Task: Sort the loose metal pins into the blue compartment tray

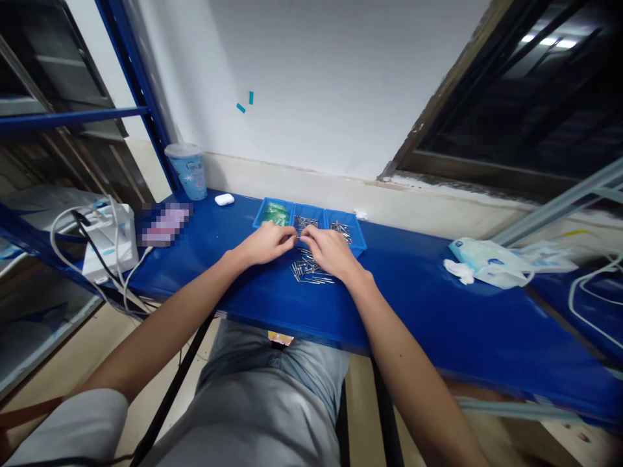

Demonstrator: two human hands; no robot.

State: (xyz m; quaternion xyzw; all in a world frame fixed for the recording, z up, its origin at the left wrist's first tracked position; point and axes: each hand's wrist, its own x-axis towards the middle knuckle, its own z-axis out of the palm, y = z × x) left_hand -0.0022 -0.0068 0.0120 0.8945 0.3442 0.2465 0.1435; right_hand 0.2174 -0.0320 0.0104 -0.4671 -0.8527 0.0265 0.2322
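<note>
Both my hands meet over a blue bench [418,292], just in front of a row of small blue trays [359,244]. My left hand [267,244] and my right hand [329,251] have their fingertips pinched together on a thin metal pin between them. A loose pile of the same metal pins [307,271] lies on the bench under and beside my right hand. The left tray holds green parts [275,213]; the middle and right trays hold more metal pins [341,229].
At the far left stand a lidded cup [187,170], a white earbud case [224,199] and a white device [109,241] with cables. Plastic bags and white tissue [491,261] lie at the right. A wall and a dark window frame run behind the bench.
</note>
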